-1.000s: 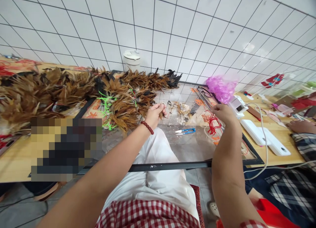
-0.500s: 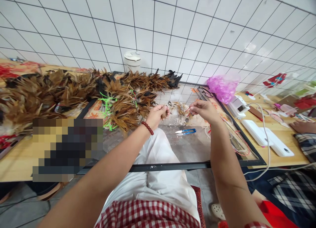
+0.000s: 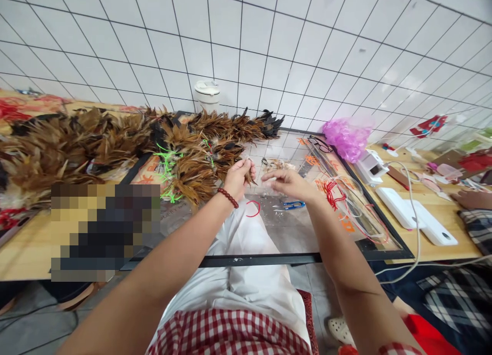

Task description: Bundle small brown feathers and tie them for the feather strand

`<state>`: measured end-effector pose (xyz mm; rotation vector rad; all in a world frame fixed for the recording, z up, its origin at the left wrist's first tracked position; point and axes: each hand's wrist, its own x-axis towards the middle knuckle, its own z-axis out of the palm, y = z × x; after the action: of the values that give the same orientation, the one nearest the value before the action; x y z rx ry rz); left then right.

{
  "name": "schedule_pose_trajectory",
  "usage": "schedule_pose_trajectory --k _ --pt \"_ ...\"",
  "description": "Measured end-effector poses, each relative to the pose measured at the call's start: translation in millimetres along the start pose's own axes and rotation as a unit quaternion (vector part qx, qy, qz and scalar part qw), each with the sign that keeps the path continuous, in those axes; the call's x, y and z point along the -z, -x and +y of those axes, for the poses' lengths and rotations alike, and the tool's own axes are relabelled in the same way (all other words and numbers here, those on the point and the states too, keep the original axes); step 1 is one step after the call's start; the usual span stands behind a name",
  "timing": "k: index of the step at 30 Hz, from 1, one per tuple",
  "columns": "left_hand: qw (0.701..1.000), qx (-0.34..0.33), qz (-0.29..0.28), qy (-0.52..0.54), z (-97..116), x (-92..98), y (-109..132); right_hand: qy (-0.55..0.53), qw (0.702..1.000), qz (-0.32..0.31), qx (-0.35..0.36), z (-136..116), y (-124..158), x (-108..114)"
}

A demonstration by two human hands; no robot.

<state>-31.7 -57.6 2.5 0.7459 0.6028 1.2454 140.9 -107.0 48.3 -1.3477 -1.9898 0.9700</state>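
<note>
My left hand (image 3: 240,180), with a dark red bead bracelet on its wrist, is pinched around a small brown feather bunch (image 3: 250,179). Just to its right, my right hand (image 3: 286,183) has its fingers spread, with nothing visible in them. A curved piece of red string (image 3: 253,209) shows below and between the hands. Blue-handled snips (image 3: 294,205) lie on the glass under my right hand. Beyond that hand is a small pile of loose feathers (image 3: 279,165). Tied feather bundles (image 3: 192,178) with green string are left of my left hand.
Red cords (image 3: 335,193) and pale loops lie at the right of the black-framed glass (image 3: 269,260). Behind are a white cup (image 3: 207,95), glasses (image 3: 321,144) and a pink plastic bag (image 3: 348,137). White devices (image 3: 417,215) and a co-worker's plaid sleeve (image 3: 476,227) are at right.
My right hand has moved left and opened, and the red string now shows below between the hands. My left hand has shifted slightly left and still holds the feathers.
</note>
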Motion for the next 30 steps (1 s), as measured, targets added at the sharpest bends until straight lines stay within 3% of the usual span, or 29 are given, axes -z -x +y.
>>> schedule_pose_trajectory --k 2,4,7,10,12,15,21,26,30 --pt "0.999 -0.027 0.025 0.005 -1.5 -0.6 -2.1 0.151 0.981 0.122 -0.025 8.4 -6.4 6.2" --pt "0.998 -0.043 0.051 0.007 -3.0 -1.7 -3.9 0.277 0.946 0.162 -0.043 15.8 -14.9 14.4" --pt "0.997 -0.045 0.065 -0.002 -5.3 -2.6 -5.7 0.390 0.911 0.127 -0.041 21.1 -31.9 21.2" --pt "0.997 -0.046 0.059 -0.023 -6.7 -2.6 -5.6 0.448 0.890 0.080 0.007 23.8 -52.8 17.3" --pt "0.997 -0.046 0.055 -0.034 -6.8 -2.6 -4.5 0.460 0.886 0.056 0.027 26.6 -65.0 12.9" --pt "0.997 -0.040 0.054 -0.034 -6.0 -2.6 -2.8 0.425 0.905 0.016 0.007 29.2 -71.7 13.6" --pt "0.998 -0.028 0.054 -0.030 -4.8 -3.0 -2.5 0.330 0.943 0.045 0.004 22.8 -36.6 46.3" --pt "0.998 -0.016 0.054 -0.032 -4.2 -3.2 -2.1 0.360 0.917 0.165 -0.049 25.2 -25.2 57.3" --pt "0.998 -0.017 0.054 -0.034 -4.9 -2.1 -2.7 0.381 0.902 0.152 -0.136 31.3 -52.7 44.0"
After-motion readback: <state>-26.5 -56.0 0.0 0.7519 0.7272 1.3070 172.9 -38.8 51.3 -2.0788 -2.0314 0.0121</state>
